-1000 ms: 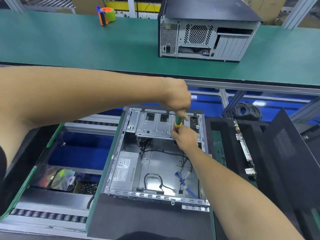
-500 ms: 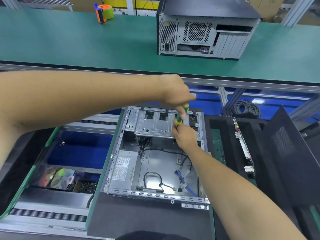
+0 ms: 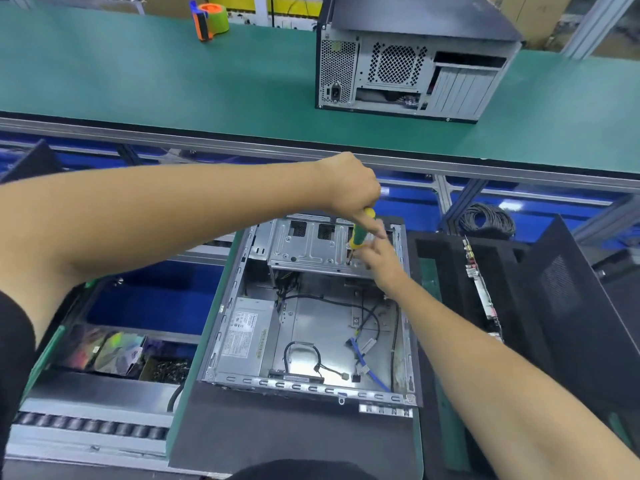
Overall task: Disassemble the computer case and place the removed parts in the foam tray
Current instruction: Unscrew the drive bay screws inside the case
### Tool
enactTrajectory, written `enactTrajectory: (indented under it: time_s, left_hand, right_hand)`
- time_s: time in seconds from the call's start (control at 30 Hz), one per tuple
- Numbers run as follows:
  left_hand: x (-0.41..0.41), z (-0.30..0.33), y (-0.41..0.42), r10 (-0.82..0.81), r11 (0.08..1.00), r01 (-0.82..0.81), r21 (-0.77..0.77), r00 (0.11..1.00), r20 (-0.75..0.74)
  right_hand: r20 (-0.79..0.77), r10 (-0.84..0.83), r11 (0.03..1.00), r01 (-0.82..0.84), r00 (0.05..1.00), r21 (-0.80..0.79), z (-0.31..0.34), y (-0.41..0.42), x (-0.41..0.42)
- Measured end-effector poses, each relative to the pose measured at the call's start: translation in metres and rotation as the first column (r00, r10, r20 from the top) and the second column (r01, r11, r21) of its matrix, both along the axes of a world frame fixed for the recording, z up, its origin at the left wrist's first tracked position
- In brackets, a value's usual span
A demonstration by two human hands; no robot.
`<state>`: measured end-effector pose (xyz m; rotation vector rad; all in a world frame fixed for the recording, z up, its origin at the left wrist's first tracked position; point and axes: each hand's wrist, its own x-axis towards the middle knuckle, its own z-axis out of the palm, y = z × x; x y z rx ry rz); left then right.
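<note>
Fingers of the left hand [image 3: 349, 183] curl round the screwdriver [image 3: 360, 232]; the right hand [image 3: 379, 258] pinches its tip at the drive cage [image 3: 311, 247].

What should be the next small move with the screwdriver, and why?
Probably keep turning it until the screw comes free. The left hand grips the screwdriver with its tip on the drive cage, and the right hand has its fingers at the tip, seemingly ready to catch the screw.

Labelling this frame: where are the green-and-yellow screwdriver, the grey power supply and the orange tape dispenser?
green-and-yellow screwdriver [image 3: 356, 237], head view, handle.
grey power supply [image 3: 246, 336], head view, label.
orange tape dispenser [image 3: 202, 24], head view, orange body.
</note>
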<state>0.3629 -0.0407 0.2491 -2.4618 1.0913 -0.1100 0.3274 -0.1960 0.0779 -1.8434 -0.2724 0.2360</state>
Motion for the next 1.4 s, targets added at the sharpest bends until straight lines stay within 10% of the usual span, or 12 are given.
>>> enactTrajectory:
  time_s: [0.17,0.4,0.67,0.8,1.03,1.17,1.4]
  left_hand:
    - [-0.002,-0.016,0.013,0.189,0.955,-0.191,-0.225,0.981,-0.033]
    - [-0.007,-0.044,0.029,0.346,0.741,-0.387,-0.549,0.921,-0.181]
    - [-0.029,-0.092,0.043,-0.029,0.381,-0.520,-0.765,0.820,-0.572]
    - [-0.040,-0.142,0.046,-0.025,0.495,-0.543,-0.678,0.771,-0.636]
    - [-0.041,-0.173,0.033,-0.009,0.576,-0.479,-0.663,0.807,-0.591]
    - [-0.045,-0.176,0.034,-0.014,0.526,-0.478,-0.704,0.822,-0.569]
    - [-0.047,-0.176,0.035,-0.025,0.540,-0.434,-0.722,0.849,-0.529]
  right_hand:
    - [0.132,0.048,0.998,-0.051,0.990,0.022,0.056,-0.032,0.025]
    - [-0.218,0.237,0.971,-0.240,0.947,0.012,0.102,-0.017,0.025]
    - [-0.252,0.057,0.917,-0.150,0.966,-0.369,0.130,0.002,0.022]
    - [0.083,0.173,0.566,-0.030,0.981,-0.824,0.137,0.013,0.021]
    - [-0.061,0.458,0.410,-0.272,0.887,-0.870,0.164,0.014,0.025]
    - [0.045,0.512,0.181,-0.057,0.858,-0.982,0.161,0.012,0.032]
    - [-0.017,0.521,0.260,-0.177,0.853,-0.949,0.161,0.004,0.038]
